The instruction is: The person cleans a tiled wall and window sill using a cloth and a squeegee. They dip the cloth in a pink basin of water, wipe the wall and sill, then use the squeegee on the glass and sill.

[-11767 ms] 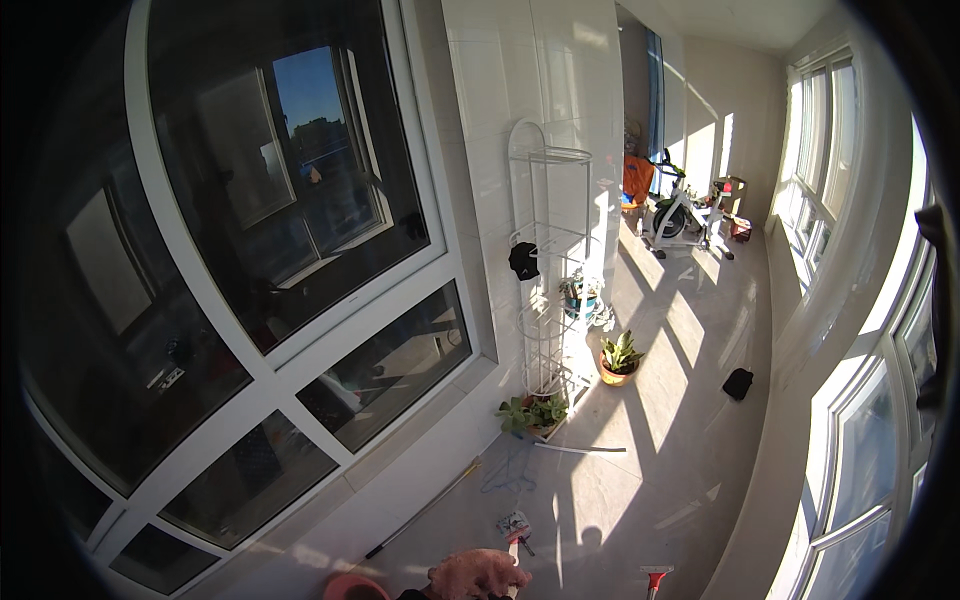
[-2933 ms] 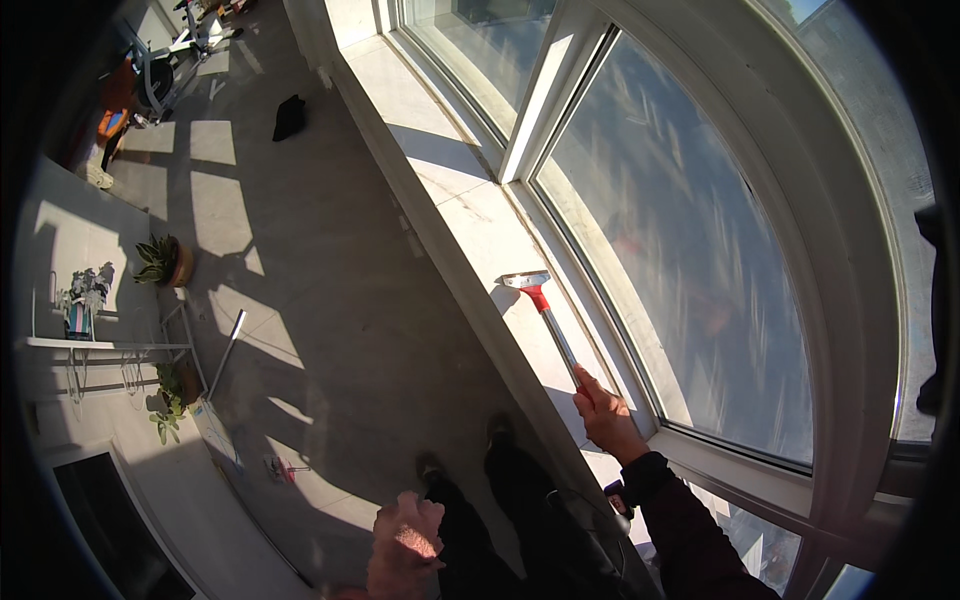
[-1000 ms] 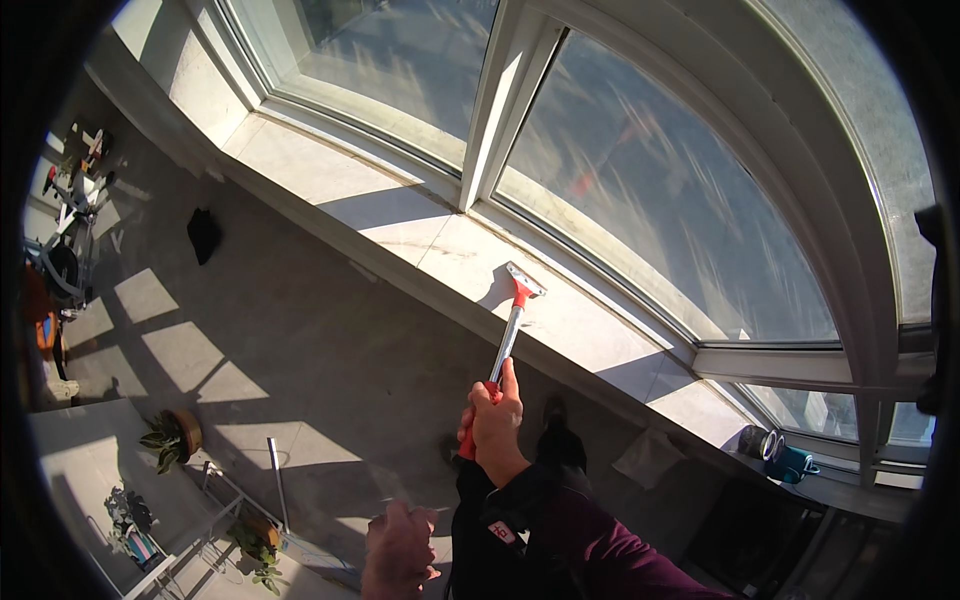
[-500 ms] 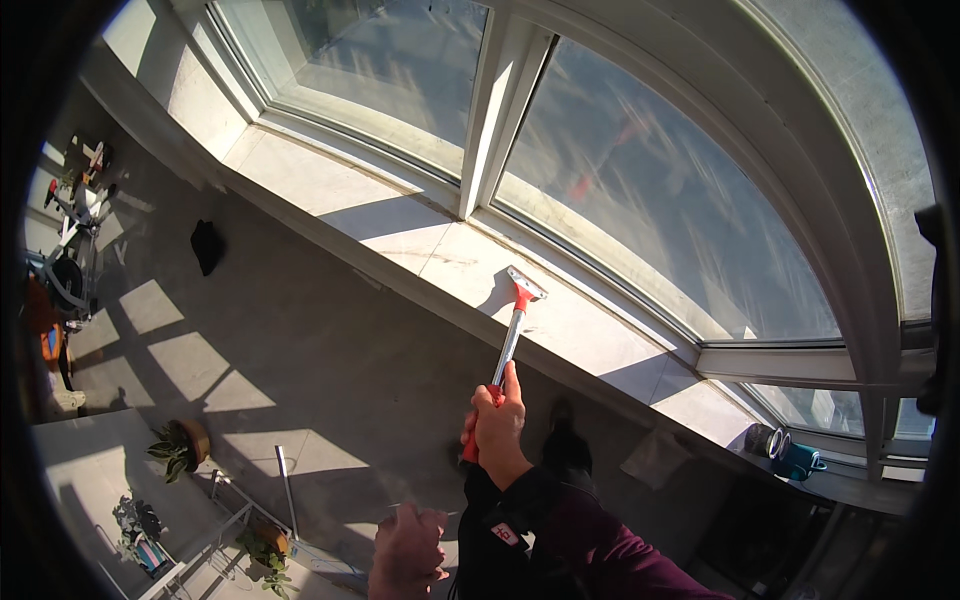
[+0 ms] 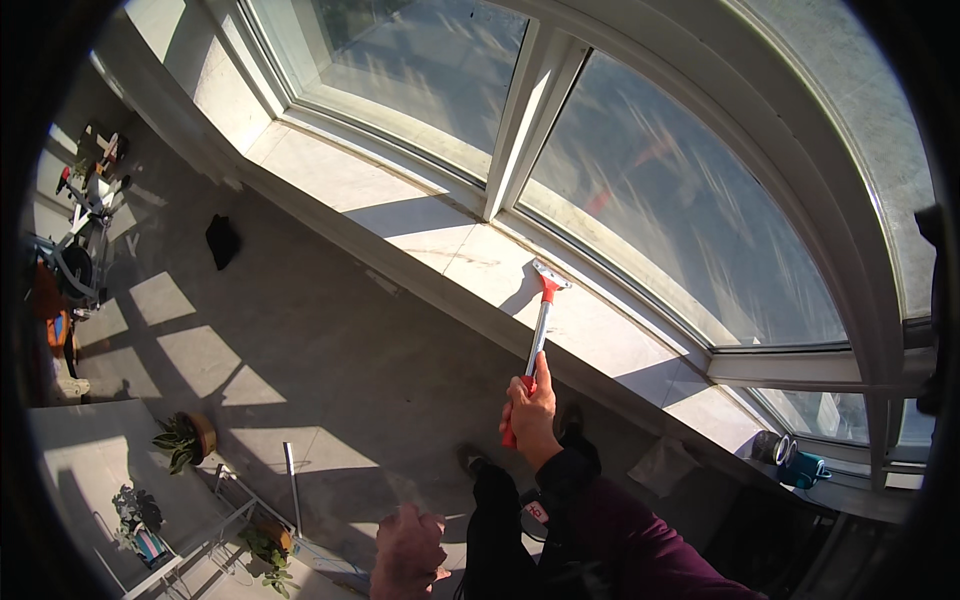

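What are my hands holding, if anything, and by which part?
Your right hand holds a scraper by its red grip. Whether your left hand holds anything cannot be told.

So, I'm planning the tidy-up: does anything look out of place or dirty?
A black item lies alone on the floor, as if dropped, and a loose white strip lies near the potted plant. The windowpane beyond the scraper looks smeared with pale streaks.

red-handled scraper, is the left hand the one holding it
No, the right hand grips the scraper by its red handle.
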`<state>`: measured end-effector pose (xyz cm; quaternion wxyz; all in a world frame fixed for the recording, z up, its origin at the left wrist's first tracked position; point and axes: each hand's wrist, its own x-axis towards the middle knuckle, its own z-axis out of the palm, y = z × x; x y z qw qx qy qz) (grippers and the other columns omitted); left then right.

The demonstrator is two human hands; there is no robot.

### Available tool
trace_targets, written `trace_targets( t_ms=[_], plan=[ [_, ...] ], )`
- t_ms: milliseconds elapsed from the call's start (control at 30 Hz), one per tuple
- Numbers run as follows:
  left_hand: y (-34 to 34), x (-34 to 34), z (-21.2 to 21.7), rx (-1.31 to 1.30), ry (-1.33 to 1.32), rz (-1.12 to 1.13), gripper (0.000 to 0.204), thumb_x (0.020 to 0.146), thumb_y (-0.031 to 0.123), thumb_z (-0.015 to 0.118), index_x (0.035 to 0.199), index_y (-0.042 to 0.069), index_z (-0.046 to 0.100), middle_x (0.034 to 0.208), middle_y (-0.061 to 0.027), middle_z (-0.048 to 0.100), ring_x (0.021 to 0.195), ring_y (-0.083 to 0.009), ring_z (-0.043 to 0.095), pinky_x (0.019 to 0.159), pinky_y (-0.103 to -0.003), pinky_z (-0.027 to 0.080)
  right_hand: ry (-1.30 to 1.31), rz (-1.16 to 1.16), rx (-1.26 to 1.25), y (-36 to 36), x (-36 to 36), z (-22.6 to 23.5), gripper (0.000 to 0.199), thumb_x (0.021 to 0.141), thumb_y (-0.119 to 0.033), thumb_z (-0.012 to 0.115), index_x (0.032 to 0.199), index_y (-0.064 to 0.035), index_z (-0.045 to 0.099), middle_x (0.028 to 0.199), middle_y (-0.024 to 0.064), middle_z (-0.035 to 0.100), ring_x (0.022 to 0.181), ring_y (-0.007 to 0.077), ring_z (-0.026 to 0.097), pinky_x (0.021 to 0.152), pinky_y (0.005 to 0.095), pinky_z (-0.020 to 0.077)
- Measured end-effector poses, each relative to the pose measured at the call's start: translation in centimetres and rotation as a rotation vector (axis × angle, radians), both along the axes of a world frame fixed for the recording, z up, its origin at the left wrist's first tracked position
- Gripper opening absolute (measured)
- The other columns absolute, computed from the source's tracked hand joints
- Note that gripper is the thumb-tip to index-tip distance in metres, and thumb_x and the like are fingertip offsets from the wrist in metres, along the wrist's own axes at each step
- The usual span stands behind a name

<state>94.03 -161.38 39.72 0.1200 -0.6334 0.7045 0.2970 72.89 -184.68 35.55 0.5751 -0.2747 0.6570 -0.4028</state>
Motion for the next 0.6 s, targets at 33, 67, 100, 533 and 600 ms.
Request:
trace_targets(
  t_ms=[33,67,100,533,600],
  plan=[
    [0.2,0.1,-0.3,0.006,0.005,0.003,0.050,0.069,0.036,0.087,0.114,0.021,0.071,0.107,0.0003,0.064,0.107,-0.0232,0.063,0.086,-0.039,0.057,0.043,0.031,0.019,0.2,0.1,0.1,0.081,0.106,-0.002,0.056,0.175,-0.0218,0.021,0.087,0.0022,0.057,0.053,0.0118,0.055,0.041,0.0309,0.0504],
    [0.4,0.3,-0.4,-0.004,0.016,-0.005,0.050,0.068,0.036,0.087,0.114,0.021,0.071,0.106,0.0002,0.063,0.106,-0.0233,0.063,0.085,-0.039,0.058,0.058,0.053,0.127,0.5,0.2,0.4,0.081,0.105,-0.002,0.056,0.175,-0.0220,0.021,0.086,0.0024,0.057,0.052,0.0119,0.055,0.041,0.0310,0.0505],
    [0.5,0.5,-0.6,-0.014,0.027,-0.013,0.050,0.068,0.036,0.087,0.114,0.021,0.071,0.106,0.0002,0.062,0.105,-0.0233,0.063,0.084,-0.039,0.058,0.076,0.081,0.235,0.7,0.4,0.7,0.081,0.105,-0.003,0.056,0.175,-0.0221,0.022,0.086,0.0026,0.057,0.052,0.0119,0.055,0.041,0.0311,0.0506],
    [-1.1,2.8,1.8,-0.021,-0.019,-0.077,0.054,0.065,0.036,0.092,0.114,0.024,0.072,0.105,0.0004,0.062,0.110,-0.0236,0.060,0.083,-0.040,0.058,-0.005,-0.034,0.196,-2.4,3.8,1.5,0.078,0.107,-0.004,0.059,0.175,-0.0218,0.024,0.082,0.0034,0.058,0.053,0.0125,0.057,0.042,0.0321,0.0502],
    [-2.0,3.4,3.0,-0.063,-0.115,-0.209,0.058,0.071,0.032,0.085,0.124,0.022,0.065,0.114,-0.0009,0.059,0.117,-0.0242,0.057,0.090,-0.039,0.054,-0.068,-0.063,0.209,-3.5,4.9,1.9,0.079,0.107,-0.003,0.059,0.175,-0.0217,0.023,0.081,0.0033,0.057,0.052,0.0128,0.057,0.041,0.0326,0.0497]
  ],
)
